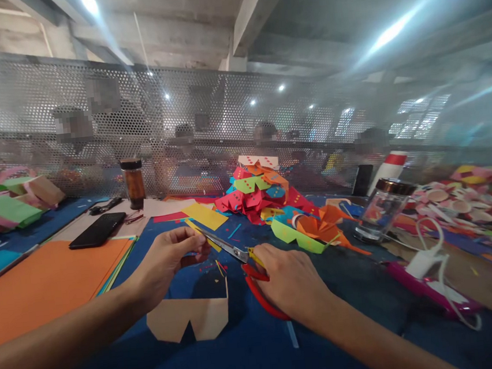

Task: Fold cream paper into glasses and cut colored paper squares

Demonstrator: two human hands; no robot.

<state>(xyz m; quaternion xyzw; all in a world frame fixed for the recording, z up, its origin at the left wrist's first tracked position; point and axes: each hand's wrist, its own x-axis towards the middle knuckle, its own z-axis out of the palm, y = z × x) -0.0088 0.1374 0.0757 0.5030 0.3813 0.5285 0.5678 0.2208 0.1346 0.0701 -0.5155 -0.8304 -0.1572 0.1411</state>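
My right hand (287,276) is wrapped round the red and yellow handles of a pair of scissors (230,248), whose blades point up and left. Between the fingertips of my left hand (172,258) is a narrow strip of yellow paper (198,228), lying along the scissor blades. Whether the blades are cutting it, I cannot make out. Below my hands, a tan paper mask shape (189,319) with a V notch lies flat on the blue table (128,367). Small paper scraps (219,266) are scattered between my hands and the mask shape.
Orange paper sheets (50,281) and a black phone (98,230) lie left. A brown-filled jar (133,184) stands behind. Colourful cut paper (257,189) is heaped ahead. Right are a clear bottle (381,212) and a magenta power strip (434,291) with a white cable. A perforated metal screen (148,118) rises behind.
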